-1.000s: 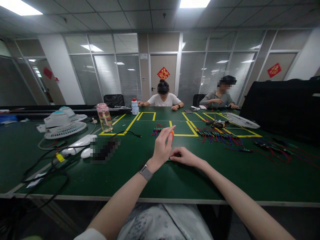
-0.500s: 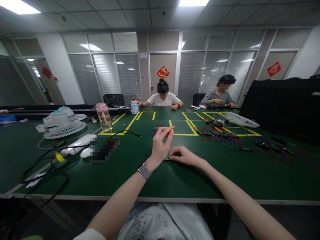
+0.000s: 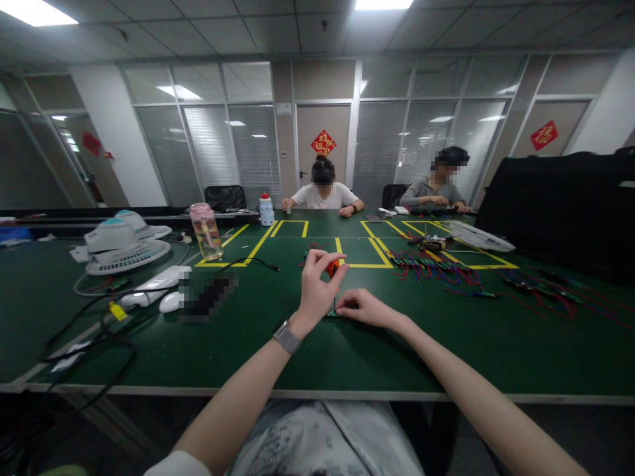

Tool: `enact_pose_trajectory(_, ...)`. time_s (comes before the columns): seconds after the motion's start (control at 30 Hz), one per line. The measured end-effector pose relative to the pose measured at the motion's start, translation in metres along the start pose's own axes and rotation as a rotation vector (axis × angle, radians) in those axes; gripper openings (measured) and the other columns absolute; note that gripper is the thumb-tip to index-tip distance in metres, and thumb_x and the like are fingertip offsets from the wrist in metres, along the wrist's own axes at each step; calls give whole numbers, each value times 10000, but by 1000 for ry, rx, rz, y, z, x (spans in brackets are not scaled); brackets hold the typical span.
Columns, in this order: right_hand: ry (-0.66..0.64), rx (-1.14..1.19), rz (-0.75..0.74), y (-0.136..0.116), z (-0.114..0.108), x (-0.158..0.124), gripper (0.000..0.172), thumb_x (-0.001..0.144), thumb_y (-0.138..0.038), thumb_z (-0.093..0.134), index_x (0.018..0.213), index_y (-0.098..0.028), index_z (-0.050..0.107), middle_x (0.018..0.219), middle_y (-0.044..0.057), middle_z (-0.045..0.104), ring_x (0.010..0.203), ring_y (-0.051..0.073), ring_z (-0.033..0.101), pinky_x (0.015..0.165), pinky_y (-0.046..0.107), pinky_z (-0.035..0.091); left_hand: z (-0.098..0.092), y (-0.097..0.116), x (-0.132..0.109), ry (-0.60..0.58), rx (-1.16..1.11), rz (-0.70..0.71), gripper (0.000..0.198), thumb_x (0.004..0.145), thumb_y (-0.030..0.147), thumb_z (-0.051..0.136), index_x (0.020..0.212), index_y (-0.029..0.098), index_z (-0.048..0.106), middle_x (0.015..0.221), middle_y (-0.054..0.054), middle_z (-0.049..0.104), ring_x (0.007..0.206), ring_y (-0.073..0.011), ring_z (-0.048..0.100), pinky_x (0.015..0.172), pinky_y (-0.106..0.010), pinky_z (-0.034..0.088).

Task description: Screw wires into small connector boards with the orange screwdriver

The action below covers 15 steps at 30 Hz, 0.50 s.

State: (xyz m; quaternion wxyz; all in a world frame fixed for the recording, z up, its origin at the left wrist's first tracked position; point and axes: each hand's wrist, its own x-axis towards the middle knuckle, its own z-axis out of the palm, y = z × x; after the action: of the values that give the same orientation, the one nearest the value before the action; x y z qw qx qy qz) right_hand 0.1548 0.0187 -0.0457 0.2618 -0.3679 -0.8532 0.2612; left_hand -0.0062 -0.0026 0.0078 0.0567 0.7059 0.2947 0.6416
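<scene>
My left hand (image 3: 317,284) is closed around the orange and black handle of a screwdriver (image 3: 333,268), with thumb and fingers curved about it. The thin dark shaft points straight down to a small green circuit board (image 3: 331,315) lying on the table. My right hand (image 3: 364,308) is pinched at the right end of this board, close beside the shaft tip. What exactly lies between its fingertips is partly hidden. Behind my left hand, a few red and blue wires (image 3: 311,248) show.
Wired circuit boards (image 3: 431,268) lie in a row on the right, with pliers (image 3: 431,244) behind them. On the left are a bottle (image 3: 207,233), white fans (image 3: 126,244), a power strip (image 3: 157,286) and black cables. Two people sit across the green table (image 3: 278,357).
My left fingers have shifted around the screwdriver, and more of its orange handle shows. My right hand stays in place. The person opposite has moved a hand away from the far bottle.
</scene>
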Motion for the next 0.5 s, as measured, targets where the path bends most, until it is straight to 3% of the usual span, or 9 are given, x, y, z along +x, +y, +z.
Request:
enact_pose_trajectory(0.13,1,5,0,-1,0,0,198,814,-292,604,822,-126,712,742,48,695,657,155,595,623,246,432,0,-1,-1,-97,-92,-43,281,952,217,431,1148,227,632,1092,-65,583,977,-153,595,849,-278,483)
enact_pose_trajectory(0.2,4,-2,1,0,0,0,201,814,-294,604,825,-125,713,747,50,694,661,156,595,628,249,433,1,-3,-1,-135,-163,-62,322,966,202,387,1220,227,584,1144,-67,612,953,-143,627,846,-279,495)
enact_pose_trajectory(0.37,-4,-19,3,0,0,0,191,818,-283,601,831,-131,715,756,47,693,669,156,594,634,250,432,3,-3,0,-93,-171,-55,251,902,214,543,1135,211,636,998,-44,664,846,-133,636,736,-239,512)
enact_pose_trajectory(0.5,-11,-17,14,-1,-1,-1,196,823,-283,594,833,-130,716,742,41,686,646,146,581,618,244,427,1,-1,0,-41,-70,-21,171,837,238,645,1001,210,687,878,-22,596,810,-131,585,700,-228,485)
